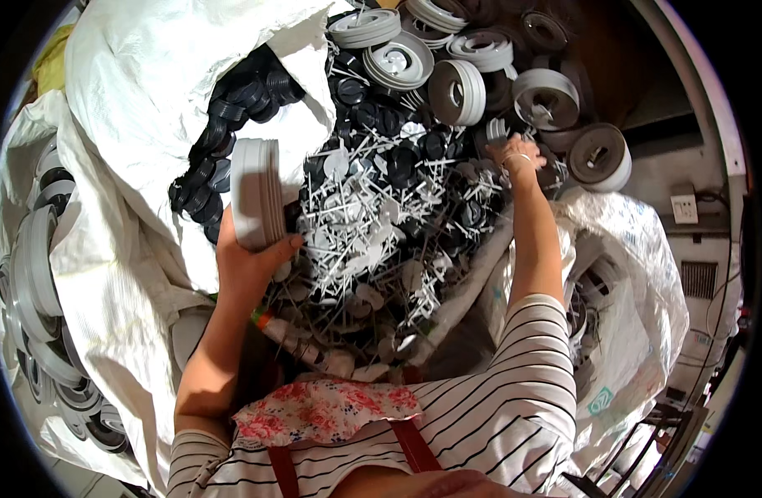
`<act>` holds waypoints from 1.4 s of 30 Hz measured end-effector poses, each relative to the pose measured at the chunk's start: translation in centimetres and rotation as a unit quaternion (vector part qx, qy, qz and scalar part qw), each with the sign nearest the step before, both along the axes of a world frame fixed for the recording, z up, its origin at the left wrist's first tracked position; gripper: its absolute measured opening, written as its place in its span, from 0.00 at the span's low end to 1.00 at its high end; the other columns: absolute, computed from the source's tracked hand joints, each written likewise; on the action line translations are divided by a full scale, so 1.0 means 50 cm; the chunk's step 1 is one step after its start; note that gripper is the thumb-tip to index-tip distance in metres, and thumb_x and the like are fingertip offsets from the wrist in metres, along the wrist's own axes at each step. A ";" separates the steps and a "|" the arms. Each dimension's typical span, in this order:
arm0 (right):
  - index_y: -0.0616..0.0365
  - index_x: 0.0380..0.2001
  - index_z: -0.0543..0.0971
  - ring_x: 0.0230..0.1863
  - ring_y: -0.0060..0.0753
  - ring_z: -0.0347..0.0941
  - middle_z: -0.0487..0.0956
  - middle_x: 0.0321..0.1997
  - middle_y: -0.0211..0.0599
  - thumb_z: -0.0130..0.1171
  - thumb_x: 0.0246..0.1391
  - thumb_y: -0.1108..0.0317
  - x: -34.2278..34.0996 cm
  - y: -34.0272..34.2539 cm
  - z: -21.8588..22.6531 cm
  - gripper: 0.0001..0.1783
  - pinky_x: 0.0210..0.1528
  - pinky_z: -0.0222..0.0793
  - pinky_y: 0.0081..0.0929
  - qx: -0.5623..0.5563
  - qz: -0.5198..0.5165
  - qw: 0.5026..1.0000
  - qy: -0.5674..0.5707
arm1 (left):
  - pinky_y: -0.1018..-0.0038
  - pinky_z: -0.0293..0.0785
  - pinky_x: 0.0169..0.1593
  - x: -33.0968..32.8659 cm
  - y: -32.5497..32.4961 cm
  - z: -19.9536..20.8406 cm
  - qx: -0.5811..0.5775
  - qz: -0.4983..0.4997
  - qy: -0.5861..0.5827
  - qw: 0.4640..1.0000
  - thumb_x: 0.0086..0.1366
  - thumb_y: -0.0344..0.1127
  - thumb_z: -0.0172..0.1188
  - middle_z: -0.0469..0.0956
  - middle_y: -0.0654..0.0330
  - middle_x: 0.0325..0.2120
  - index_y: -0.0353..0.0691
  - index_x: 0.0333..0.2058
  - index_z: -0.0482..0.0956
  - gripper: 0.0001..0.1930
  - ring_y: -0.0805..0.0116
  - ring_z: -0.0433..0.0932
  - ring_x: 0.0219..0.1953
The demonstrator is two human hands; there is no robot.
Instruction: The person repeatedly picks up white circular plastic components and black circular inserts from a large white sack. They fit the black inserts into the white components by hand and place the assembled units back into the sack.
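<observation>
My left hand (246, 264) grips a stack of grey plastic discs (256, 191), held on edge above a heap of parts. The heap (381, 216) is a tangle of white plastic pins with round heads mixed with small black caps. My right hand (518, 155) reaches far out to the back of the heap, fingers down among black caps and grey spools (457, 91). What its fingers hold is hidden. A floral cloth (323, 411) lies on my lap.
A big white woven sack (148, 91) at the left spills black ribbed caps (232, 116). More grey discs (32, 274) fill a sack at the far left. Another printed white sack (630, 266) stands at the right. A wall socket (684, 207) sits beyond it.
</observation>
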State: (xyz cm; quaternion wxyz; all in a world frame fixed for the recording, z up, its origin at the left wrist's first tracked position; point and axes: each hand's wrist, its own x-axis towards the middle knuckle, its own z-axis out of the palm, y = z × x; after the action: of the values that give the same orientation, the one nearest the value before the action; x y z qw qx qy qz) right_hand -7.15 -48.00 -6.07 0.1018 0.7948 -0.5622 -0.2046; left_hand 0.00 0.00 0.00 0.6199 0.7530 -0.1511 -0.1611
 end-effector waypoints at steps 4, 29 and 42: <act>0.43 0.54 0.74 0.65 0.47 0.54 0.65 0.63 0.41 0.55 0.42 0.31 0.021 -0.028 -0.025 0.39 0.60 0.50 0.57 -0.037 -0.023 0.999 -0.005 | 0.76 0.72 0.38 0.010 -0.014 0.012 0.012 0.053 0.047 0.997 0.47 0.33 0.73 0.76 0.61 0.35 0.35 0.45 0.70 0.27 0.73 0.74 0.35; 0.63 0.51 0.70 0.53 0.52 0.71 0.75 0.50 0.55 0.65 0.38 0.37 0.078 -0.142 0.186 0.46 0.55 0.67 0.36 -0.058 0.139 0.937 -0.315 | 0.78 0.70 0.40 0.052 -0.006 0.007 -0.068 0.144 0.007 0.987 0.50 0.30 0.69 0.75 0.62 0.35 0.35 0.42 0.73 0.20 0.76 0.72 0.36; 0.64 0.29 0.82 0.35 0.44 0.79 0.81 0.32 0.52 0.65 0.34 0.47 0.173 -0.057 0.047 0.28 0.39 0.74 0.33 0.121 0.222 0.951 -0.179 | 0.78 0.72 0.36 0.043 -0.016 0.009 -0.006 0.120 0.005 0.993 0.52 0.27 0.67 0.76 0.62 0.33 0.34 0.41 0.75 0.17 0.75 0.74 0.32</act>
State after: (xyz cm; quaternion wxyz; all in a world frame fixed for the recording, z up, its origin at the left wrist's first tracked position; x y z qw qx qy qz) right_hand 1.48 -50.85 -3.72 -0.0543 0.9296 -0.3512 -0.0976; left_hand 2.17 -0.80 0.44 0.6399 0.7612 -0.0572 -0.0883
